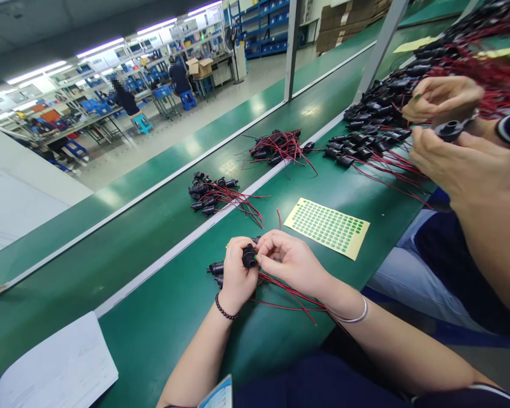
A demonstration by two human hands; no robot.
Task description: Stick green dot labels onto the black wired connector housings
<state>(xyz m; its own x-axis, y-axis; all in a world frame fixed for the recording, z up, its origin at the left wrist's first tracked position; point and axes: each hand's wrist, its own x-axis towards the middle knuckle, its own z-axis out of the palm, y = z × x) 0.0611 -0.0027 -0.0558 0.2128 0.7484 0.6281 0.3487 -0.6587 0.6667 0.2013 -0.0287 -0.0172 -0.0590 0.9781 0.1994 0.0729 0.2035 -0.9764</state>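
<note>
My left hand (239, 280) is closed around a small black cylindrical part (249, 256), its round end facing up and to the right. My right hand (295, 262) is closed in a pinch at that end, with a small green round sticker (257, 258) at the fingertips, touching or nearly touching the part. More black parts (216, 268) lie on the green bench just beyond my left hand. Their red wires (291, 292) run out beneath my right hand. A yellow sheet of green dot stickers (329, 228) lies beyond my right forearm.
Two bunches of black parts with red wires (208, 192) (276, 146) lie on or by the white rail. A large heap (378, 107) fills the far right. At right, a co-worker's hands (459, 153) hold another black part. Papers (59, 362) lie front left.
</note>
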